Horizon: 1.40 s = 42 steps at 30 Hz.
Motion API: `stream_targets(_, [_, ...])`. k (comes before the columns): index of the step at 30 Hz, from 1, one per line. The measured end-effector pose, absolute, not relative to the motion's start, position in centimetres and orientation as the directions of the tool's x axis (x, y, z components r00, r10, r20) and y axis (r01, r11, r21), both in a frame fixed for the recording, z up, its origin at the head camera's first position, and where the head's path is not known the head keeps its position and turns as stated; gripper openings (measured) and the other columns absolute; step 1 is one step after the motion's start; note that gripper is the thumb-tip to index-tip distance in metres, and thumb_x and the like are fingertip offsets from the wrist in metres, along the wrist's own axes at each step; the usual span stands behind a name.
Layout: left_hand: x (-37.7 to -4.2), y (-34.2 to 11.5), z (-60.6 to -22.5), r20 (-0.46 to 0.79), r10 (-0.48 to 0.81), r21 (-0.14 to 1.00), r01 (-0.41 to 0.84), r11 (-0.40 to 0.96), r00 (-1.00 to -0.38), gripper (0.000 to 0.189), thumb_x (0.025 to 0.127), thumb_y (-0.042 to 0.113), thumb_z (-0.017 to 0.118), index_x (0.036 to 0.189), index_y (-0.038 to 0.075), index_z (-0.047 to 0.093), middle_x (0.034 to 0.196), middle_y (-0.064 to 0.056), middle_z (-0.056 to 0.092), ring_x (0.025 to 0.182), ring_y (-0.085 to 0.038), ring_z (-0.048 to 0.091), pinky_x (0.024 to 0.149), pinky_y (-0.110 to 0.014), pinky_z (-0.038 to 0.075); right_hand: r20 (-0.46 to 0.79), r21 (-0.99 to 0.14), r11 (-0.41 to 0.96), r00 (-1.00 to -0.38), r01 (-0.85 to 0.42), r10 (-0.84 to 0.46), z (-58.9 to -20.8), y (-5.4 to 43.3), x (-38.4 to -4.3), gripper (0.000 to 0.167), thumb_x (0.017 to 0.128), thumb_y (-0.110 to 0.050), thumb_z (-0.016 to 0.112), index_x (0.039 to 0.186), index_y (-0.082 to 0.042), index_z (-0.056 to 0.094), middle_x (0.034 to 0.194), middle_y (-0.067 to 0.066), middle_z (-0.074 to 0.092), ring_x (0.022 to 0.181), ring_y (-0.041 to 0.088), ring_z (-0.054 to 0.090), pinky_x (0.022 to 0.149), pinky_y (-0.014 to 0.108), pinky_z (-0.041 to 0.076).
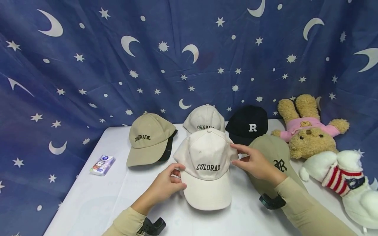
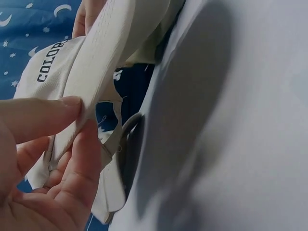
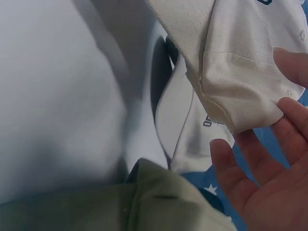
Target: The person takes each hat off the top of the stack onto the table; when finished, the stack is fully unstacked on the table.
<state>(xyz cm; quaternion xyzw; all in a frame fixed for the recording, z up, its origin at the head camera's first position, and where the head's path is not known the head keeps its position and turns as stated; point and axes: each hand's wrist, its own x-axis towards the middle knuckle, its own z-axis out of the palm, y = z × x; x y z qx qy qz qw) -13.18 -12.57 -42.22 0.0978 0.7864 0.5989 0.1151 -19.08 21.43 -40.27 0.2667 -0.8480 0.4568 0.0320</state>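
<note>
An off-white baseball cap lettered COLORADO faces me between both hands, brim pointing my way. It is held above the white table, as the gap under its brim in the left wrist view shows. With thumb and fingers, my left hand pinches the brim's edge. My right hand holds the other side of the crown, its thumb on the outer cloth and fingers along the lower edge. Directly behind is a second off-white COLORADO cap, partly hidden.
At left a khaki COLORADO cap lies over a dark one, near a small tissue pack. To the right are a black cap, an olive cap under my right forearm, a teddy bear and a white plush toy.
</note>
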Motion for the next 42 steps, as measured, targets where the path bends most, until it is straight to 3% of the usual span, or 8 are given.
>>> stream_targets(10, [-12.8, -10.9, -43.3, -0.088, 0.334, 0.961, 0.008, 0.276, -0.938, 0.050, 0.081, 0.003, 0.078, 0.125, 0.008, 0.055, 0.101, -0.006, 0.051, 0.072, -0.012, 0.058, 0.053, -0.023, 0.041, 0.277, -0.755, 0.479, -0.880, -0.448, -0.386, -41.3, 23.1, -18.1, 0.051, 0.089, -0.008, 0.075, 0.136, 0.005, 0.057, 0.133, 0.023, 0.059, 0.110, 0.037, 0.062, 0.088, 0.049, 0.054])
stream_targets(19, [-12.8, -9.5, -44.3, -0.098, 0.352, 0.949, 0.018, 0.313, -0.931, 0.047, 0.081, 0.003, 0.078, 0.122, 0.012, 0.057, 0.098, -0.004, 0.053, 0.069, -0.012, 0.058, 0.050, -0.024, 0.045, 0.268, -0.734, 0.526, -0.895, -0.429, -0.356, -42.1, 24.3, -17.6, 0.051, 0.090, -0.009, 0.075, 0.136, 0.005, 0.058, 0.131, 0.021, 0.061, 0.107, 0.030, 0.061, 0.088, 0.043, 0.055])
stream_targets(42, [-11.9, -8.3, -44.9, -0.115, 0.358, 0.928, 0.028, 0.371, -0.927, 0.049, 0.077, 0.001, 0.079, 0.119, 0.014, 0.059, 0.093, -0.002, 0.056, 0.072, -0.013, 0.060, 0.055, -0.025, 0.047, 0.282, -0.762, 0.469, -0.880, -0.447, -0.382, -40.9, 24.2, -18.2, 0.049, 0.091, -0.006, 0.073, 0.135, 0.007, 0.057, 0.131, 0.022, 0.060, 0.111, 0.034, 0.060, 0.089, 0.043, 0.054])
